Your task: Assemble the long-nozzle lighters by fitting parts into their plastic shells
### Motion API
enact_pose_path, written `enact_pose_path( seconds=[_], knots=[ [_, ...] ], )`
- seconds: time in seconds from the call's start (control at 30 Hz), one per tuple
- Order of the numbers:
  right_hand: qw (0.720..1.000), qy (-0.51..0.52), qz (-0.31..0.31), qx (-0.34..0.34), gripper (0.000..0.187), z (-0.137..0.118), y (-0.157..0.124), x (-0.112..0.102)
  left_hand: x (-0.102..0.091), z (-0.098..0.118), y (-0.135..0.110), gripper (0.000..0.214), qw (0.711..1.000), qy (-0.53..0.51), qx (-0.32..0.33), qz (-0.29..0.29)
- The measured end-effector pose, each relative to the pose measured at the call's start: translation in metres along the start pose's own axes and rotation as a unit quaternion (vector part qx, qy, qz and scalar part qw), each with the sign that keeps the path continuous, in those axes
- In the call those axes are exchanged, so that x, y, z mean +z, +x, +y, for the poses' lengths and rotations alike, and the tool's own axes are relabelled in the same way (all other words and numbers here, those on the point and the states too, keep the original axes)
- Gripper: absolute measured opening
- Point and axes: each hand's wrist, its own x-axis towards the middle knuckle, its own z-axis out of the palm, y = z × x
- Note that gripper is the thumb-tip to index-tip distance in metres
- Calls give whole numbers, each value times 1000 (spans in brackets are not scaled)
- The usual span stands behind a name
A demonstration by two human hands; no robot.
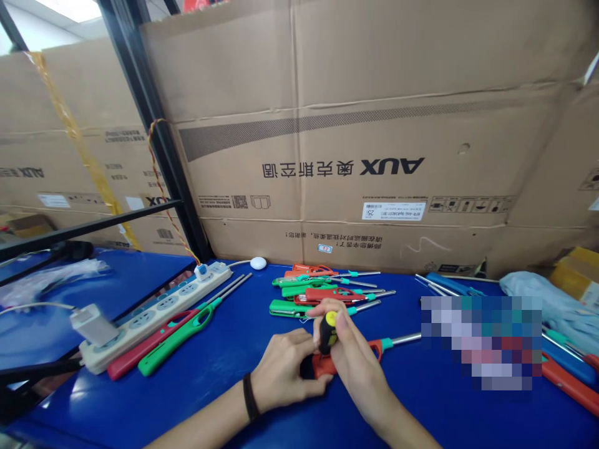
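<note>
Gripping screwdriver (pixel 328 335), orange lighter (pixel 322 368) — blue tabletop (pixel 222 355) leftward, cardboard (pixel 346 140) lining far edge

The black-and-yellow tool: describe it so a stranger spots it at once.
Start at the carton with upside-down AUX lettering, then drop to the blue table. There the right hand grips the tool above an orange lighter. Its black handle with bright yellow end sets it apart from the long-nosed lighters nearby.
</note>
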Motion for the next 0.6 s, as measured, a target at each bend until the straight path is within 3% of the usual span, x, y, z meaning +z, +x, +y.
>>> enact_pose_path(
  seconds=[0.3,0.47,0.6],
  knots=[
    [996,-55,45,-47,27,-6,-5,15,-13,18,3,10,995,-7,-93,-41],
    [983,-6,174,-65,18,1,-6,30,-18,25,9,12,990,33,-114,-73],
    [972,-8,209,-104,20,2,-4,35,-19,30,9,11,990,44,-110,-74]
  ],
)
